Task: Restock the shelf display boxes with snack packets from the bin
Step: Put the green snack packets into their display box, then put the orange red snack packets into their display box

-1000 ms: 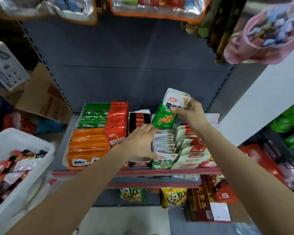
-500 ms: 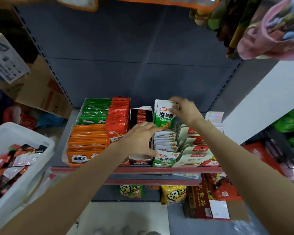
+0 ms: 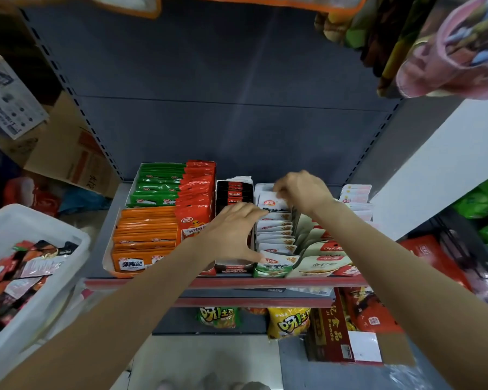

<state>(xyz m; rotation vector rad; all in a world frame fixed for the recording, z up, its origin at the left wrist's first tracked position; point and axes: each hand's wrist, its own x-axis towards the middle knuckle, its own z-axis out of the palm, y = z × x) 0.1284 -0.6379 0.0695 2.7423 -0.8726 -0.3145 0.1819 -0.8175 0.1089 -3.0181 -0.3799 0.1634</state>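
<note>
The right hand (image 3: 300, 192) pinched a white-topped packet (image 3: 273, 203) at the back of the white-and-green row (image 3: 275, 237) on the shelf (image 3: 265, 282), its grip closed on the top edge. The left hand (image 3: 231, 235) spread open over that row's front (fingers straight). A carton (image 3: 330, 330) below read "Foods". The bin (image 3: 37, 237) sat left.

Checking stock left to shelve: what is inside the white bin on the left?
The white bin holds a loose pile of snack packets, mostly red and dark with some pale ones. Whatever lies beneath that top layer is covered.
</note>
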